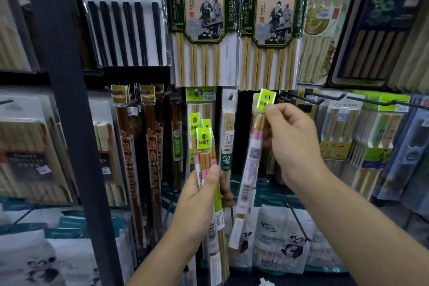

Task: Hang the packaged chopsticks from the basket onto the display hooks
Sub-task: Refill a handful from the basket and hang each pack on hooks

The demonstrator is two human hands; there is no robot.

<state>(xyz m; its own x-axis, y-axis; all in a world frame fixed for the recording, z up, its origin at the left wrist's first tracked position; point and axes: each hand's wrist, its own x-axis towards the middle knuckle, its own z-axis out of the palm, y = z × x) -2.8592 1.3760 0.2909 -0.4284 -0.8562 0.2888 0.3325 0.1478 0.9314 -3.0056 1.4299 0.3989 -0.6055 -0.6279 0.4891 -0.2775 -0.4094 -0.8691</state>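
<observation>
Next we square the header hole [267, 97] of the single pack [249, 160], pinched by our right hand [294, 144], to the bare hook [301, 97], then slide; left hand [199, 193] grips the spare packs [204, 146].

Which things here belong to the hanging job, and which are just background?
Job: slim green-tabbed chopstick pack, right hand pinching it; bunch of same packs, left hand gripping; bare black wire hook.
Background: big green-label bamboo chopstick packs, black chopsticks pack, panda-print bags.

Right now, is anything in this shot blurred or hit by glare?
Head view: the pink-banded chopstick pack in the right hand is motion-blurred; glare streaks the plastic on the large green-labelled bamboo chopstick packs; frame edges look soft and bowed.
</observation>
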